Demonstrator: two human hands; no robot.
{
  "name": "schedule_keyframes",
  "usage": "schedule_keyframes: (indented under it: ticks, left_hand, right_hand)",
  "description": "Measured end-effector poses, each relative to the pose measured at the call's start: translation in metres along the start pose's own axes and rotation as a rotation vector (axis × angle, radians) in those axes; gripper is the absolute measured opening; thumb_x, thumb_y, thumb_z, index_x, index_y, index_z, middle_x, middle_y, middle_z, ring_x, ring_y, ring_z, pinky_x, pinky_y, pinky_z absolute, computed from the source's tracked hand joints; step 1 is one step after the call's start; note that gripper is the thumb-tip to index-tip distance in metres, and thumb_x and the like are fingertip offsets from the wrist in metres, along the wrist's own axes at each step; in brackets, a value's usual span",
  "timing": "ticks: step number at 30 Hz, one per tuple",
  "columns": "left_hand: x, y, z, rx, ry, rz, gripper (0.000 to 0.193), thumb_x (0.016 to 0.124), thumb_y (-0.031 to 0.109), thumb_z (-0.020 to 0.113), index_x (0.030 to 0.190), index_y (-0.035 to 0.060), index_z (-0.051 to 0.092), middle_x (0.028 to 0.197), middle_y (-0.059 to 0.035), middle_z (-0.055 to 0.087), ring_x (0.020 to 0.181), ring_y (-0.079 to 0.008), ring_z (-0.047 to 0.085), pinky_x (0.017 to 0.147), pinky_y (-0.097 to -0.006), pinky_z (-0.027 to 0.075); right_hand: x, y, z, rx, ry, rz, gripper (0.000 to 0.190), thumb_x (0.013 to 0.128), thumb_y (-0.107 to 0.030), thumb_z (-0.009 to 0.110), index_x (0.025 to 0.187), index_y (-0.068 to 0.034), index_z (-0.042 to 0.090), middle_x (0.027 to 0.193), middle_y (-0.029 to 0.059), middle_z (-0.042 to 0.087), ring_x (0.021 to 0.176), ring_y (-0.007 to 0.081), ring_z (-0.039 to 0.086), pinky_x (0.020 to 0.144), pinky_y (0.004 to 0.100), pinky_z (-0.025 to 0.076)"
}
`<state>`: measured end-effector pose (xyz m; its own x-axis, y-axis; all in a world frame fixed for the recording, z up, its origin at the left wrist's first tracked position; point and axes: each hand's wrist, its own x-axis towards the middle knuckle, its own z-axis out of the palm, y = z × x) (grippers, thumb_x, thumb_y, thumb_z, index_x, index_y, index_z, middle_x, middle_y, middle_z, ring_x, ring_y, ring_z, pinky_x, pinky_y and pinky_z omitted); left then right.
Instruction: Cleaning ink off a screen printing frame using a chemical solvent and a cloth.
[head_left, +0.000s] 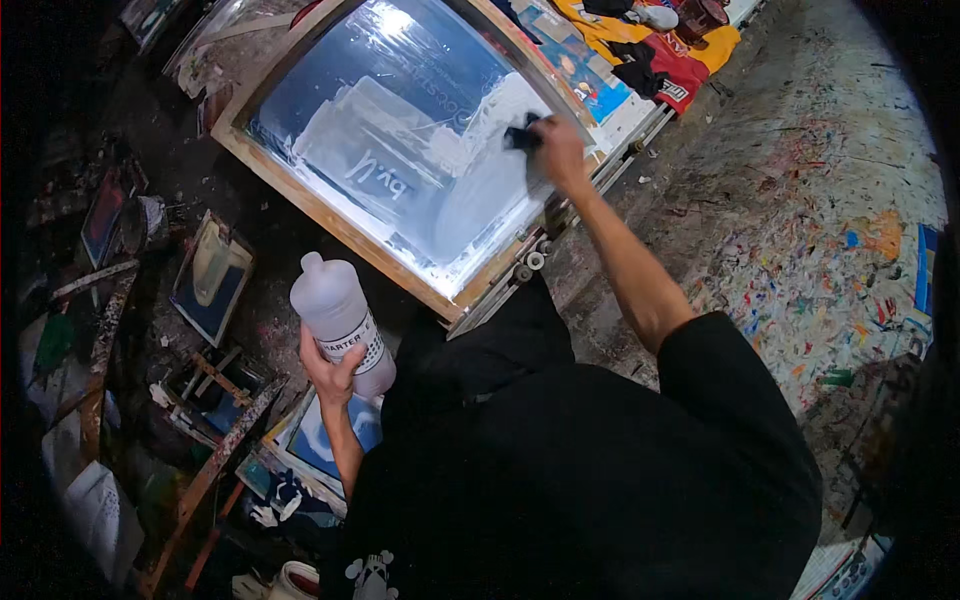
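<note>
A wood-framed printing screen with blue mesh lies before me, whitish smears and pale lettering across it. My right hand grips a dark cloth over the right part of the mesh; the hand is slightly blurred. Lower left of the frame, my left hand is wrapped round a translucent plastic bottle with a black-and-white label. The bottle is held tilted, its narrow top towards the screen.
Yellow and red printed cloths lie at the upper right beside a metal rail. More framed screens and paint-stained wooden bars stand at the left. The floor at the right is spattered with paint.
</note>
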<state>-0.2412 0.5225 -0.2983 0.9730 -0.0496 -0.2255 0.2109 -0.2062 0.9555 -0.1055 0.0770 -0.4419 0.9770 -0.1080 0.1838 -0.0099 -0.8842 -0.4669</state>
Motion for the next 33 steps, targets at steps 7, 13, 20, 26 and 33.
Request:
schedule_keyframes:
  ticks: [7, 13, 20, 26, 33]
  left_hand:
    - [-0.008, -0.014, -0.009, 0.038, 0.082, 0.036, 0.081, 0.066, 0.030, 0.079, 0.132, -0.0052, 0.047, 0.118, -0.0162, 0.060, 0.107, -0.0258, 0.060, 0.097, -0.0373, 0.044]
    - [0.019, 0.002, 0.002, 0.063, 0.076, 0.122, 0.081, 0.066, 0.030, 0.078, 0.132, -0.0050, 0.047, 0.118, -0.0158, 0.060, 0.107, -0.0254, 0.060, 0.096, -0.0368, 0.044]
    - [0.027, -0.006, 0.006, -0.051, 0.115, 0.123, 0.079, 0.067, 0.027, 0.078, 0.132, -0.0046, 0.046, 0.118, -0.0158, 0.060, 0.107, -0.0253, 0.060, 0.096, -0.0364, 0.045]
    - [0.023, 0.005, 0.006, -0.045, 0.094, 0.128, 0.078, 0.068, 0.026, 0.078, 0.132, -0.0047, 0.046, 0.119, -0.0159, 0.060, 0.107, -0.0260, 0.060, 0.096, -0.0370, 0.045]
    - [0.013, -0.015, -0.008, -0.083, 0.157, 0.110, 0.077, 0.069, 0.027, 0.078, 0.131, -0.0048, 0.047, 0.117, -0.0149, 0.061, 0.106, -0.0251, 0.061, 0.096, -0.0363, 0.045]
  right_hand:
    - [-0.094, -0.106, 0.047, 0.034, -0.166, -0.279, 0.023, 0.070, -0.007, 0.067, 0.093, -0.009, 0.069, 0.100, 0.0119, 0.063, 0.090, 0.0305, 0.062, 0.077, 0.0405, 0.053]
    - [0.012, -0.016, 0.010, 0.026, 0.031, 0.288, 0.025, 0.072, -0.005, 0.064, 0.096, -0.007, 0.071, 0.090, 0.0164, 0.066, 0.090, 0.0308, 0.062, 0.076, 0.0394, 0.052]
    - [-0.085, -0.136, 0.070, 0.211, -0.091, -0.436, 0.027, 0.071, -0.010, 0.068, 0.098, -0.009, 0.070, 0.107, 0.0104, 0.067, 0.089, 0.0304, 0.062, 0.073, 0.0396, 0.053]
    - [-0.019, -0.073, 0.029, 0.152, 0.191, 0.071, 0.031, 0.069, -0.002, 0.063, 0.098, -0.007, 0.070, 0.101, 0.0159, 0.066, 0.090, 0.0350, 0.060, 0.080, 0.0407, 0.051]
    - [-0.079, -0.132, 0.052, 0.127, -0.310, -0.531, 0.031, 0.071, -0.013, 0.070, 0.101, -0.014, 0.071, 0.111, 0.0064, 0.065, 0.098, 0.0263, 0.062, 0.082, 0.0360, 0.054]
